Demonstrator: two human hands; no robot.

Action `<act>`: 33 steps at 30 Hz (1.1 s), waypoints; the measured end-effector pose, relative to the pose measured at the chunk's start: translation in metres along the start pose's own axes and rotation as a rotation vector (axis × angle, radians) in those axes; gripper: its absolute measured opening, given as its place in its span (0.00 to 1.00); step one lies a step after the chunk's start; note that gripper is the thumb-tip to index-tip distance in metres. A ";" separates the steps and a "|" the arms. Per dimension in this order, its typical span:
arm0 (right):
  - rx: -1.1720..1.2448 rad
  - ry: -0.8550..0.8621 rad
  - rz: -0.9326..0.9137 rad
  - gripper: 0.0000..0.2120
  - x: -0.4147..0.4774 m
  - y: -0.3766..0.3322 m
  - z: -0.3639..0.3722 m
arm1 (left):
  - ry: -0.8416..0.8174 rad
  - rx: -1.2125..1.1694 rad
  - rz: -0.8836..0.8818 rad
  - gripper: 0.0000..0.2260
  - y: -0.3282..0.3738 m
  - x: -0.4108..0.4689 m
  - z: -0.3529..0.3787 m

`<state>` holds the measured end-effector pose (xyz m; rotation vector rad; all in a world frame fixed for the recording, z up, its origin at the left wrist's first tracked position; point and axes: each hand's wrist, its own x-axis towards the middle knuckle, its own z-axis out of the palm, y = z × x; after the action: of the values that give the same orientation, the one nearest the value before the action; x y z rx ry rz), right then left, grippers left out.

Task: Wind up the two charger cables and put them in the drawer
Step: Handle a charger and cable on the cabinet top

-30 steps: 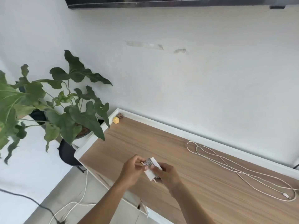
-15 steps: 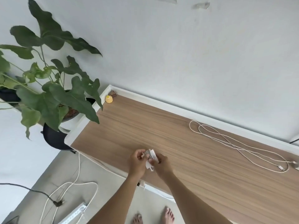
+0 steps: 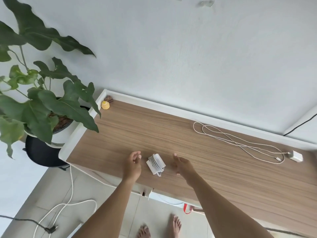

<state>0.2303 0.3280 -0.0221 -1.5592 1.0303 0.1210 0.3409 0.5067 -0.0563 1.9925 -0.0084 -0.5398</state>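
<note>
Wound charger cable (image 3: 155, 163) lies free near the front edge of the desk (image 3: 154, 131), set down between our left hand (image 3: 133, 166) and right hand (image 3: 182, 166); both hover with loose, open fingers gripping nothing, which we judge means this one is finished. Toward the desk's back right, the loose cable (image 3: 240, 141) awaits winding

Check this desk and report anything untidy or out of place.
One white cable sprawls in loose loops along the back right of the desk, next to a white adapter, not yet wound. The other charger, already wound, lies between the open left hand and right hand. Nothing looks spilled or damaged.
</note>
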 end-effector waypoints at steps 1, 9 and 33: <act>0.007 0.007 -0.003 0.23 -0.001 0.000 -0.004 | 0.020 0.018 -0.003 0.06 0.005 0.000 -0.005; -0.046 0.101 -0.117 0.16 -0.011 -0.017 -0.057 | -0.061 0.286 0.278 0.08 0.098 -0.018 0.033; -0.304 0.617 -0.003 0.11 -0.013 0.103 -0.485 | -0.551 0.810 0.829 0.07 0.257 -0.135 0.449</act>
<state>-0.0663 -0.0632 0.0502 -1.9301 1.5415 -0.2324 0.1085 0.0358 0.0454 2.2516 -1.5216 -0.5449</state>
